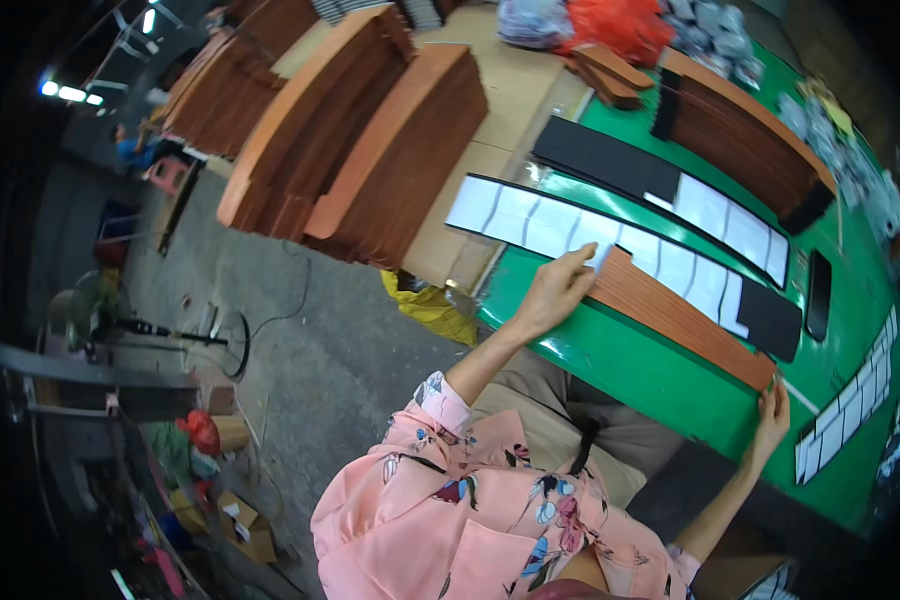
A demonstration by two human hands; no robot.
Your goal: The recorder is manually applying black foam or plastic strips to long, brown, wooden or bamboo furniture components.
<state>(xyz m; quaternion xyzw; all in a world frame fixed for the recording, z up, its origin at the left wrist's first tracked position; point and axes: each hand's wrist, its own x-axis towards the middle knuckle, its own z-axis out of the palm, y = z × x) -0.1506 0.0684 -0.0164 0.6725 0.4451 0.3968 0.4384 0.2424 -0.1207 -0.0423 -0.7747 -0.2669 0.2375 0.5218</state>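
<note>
A long reddish-brown wooden strip with notched ends lies slanting along the near side of the green tabletop. My left hand is closed on its left end, thumb and forefinger pinched there, with a bit of white at the fingertips. At its right end, my right hand grips the corner between its fingers. Just beyond the wood lies a long black strip, mostly covered by white pieces with wavy edges. A second black strip, partly covered in white pieces, sits farther back.
A black oblong object and white segmented strips lie right. Curved wooden pieces stand stacked at the left and back right. A red plastic bag sits at the back. A standing fan is left on the floor.
</note>
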